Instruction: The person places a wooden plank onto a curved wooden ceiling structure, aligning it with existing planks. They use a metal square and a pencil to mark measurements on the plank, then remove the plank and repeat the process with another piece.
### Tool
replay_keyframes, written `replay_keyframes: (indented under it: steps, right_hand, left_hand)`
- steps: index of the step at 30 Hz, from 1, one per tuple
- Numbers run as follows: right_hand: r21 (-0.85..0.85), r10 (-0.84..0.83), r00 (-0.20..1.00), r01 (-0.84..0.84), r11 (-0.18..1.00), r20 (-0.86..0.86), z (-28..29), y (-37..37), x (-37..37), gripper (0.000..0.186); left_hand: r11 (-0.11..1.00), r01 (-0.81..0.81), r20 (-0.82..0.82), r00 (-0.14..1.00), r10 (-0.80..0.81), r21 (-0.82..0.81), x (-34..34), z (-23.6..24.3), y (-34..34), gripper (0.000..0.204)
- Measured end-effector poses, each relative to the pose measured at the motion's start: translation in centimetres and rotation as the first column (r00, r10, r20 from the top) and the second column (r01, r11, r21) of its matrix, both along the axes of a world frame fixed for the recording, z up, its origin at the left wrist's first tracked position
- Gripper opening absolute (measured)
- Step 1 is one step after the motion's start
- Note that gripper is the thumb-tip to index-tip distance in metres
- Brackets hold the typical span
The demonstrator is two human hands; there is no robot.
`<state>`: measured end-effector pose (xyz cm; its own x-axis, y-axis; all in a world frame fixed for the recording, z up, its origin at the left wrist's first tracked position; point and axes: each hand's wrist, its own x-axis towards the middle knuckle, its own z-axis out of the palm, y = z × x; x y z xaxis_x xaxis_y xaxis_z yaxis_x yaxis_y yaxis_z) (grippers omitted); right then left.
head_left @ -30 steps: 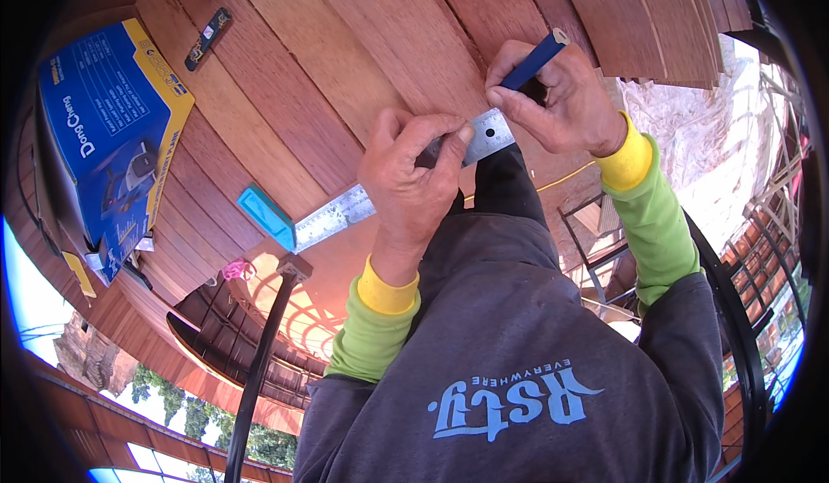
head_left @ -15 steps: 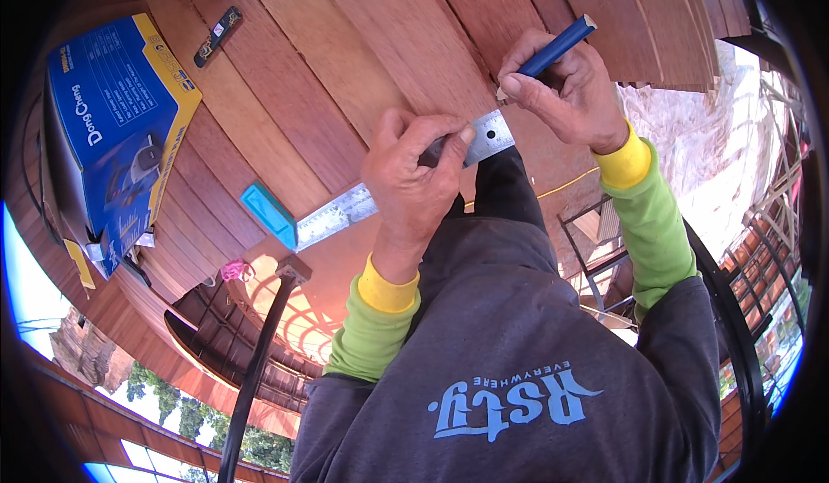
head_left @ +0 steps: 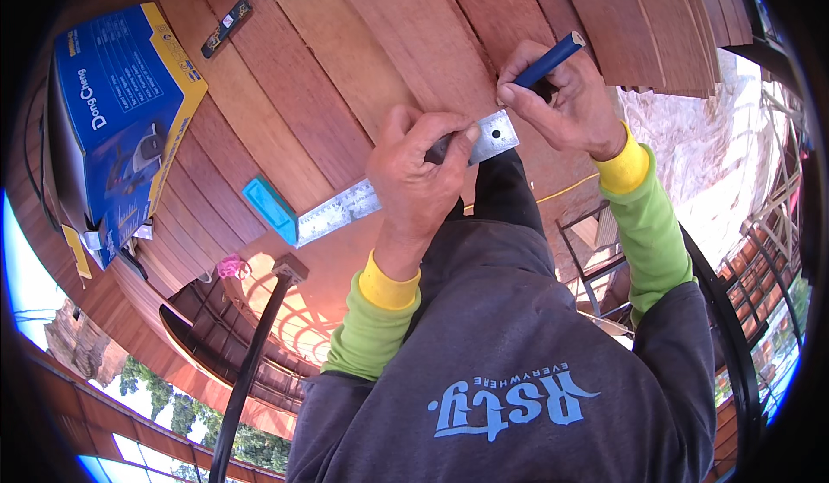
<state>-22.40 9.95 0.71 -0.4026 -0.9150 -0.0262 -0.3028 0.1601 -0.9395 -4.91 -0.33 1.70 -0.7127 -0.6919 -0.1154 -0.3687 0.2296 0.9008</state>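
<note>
A metal try square (head_left: 326, 215) lies along the ends of the reddish-brown wooden boards (head_left: 319, 77) that form the surface, running from nine o'clock to about one. Its blade is flat, grey and scuffed, with fine graduations; its turquoise handle (head_left: 272, 209) is a blocky bar with a recessed face. The left hand (head_left: 419, 168), just above centre at twelve o'clock, crosses the blade, thumb and forefinger pressed together on it near the holed end. Toward two o'clock, the right hand (head_left: 561, 98) pinches a flat-sided blue pencil (head_left: 549, 60) between bent fingers, its lower end near the blade's tip; whether it touches wood I cannot tell. Both sleeves are green with ribbed yellow cuffs.

Between nine and ten o'clock stands a blue cardboard box (head_left: 129, 77) with yellow edging, pale lettering and a pictured power tool. A dark oblong object (head_left: 226, 28) with a small pale label lies at half past ten. Light-blue lettering, upside down, marks the dark sweatshirt (head_left: 518, 327) at five o'clock.

Counted: one square, one round hole in its blade, one pencil, one box, one dark oblong, two hands.
</note>
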Motion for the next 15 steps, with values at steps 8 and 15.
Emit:
replay_keyframes:
  steps: [8, 15]
  right_hand:
    - [-0.031, -0.015, 1.0, 0.014, 0.999, -0.021, -0.02, -0.15, 0.1, 0.012]
    - [-0.008, -0.003, 0.999, 0.003, 1.0, -0.042, 0.05, -0.06, -0.03, 0.012]
  left_hand:
    - [0.999, -0.048, -0.056, 0.997, 0.047, -0.009, -0.1, -0.54, 0.15, 0.013]
    - [0.999, -0.05, -0.033, 0.998, 0.05, -0.01, -0.08, -0.51, 0.16, 0.013]
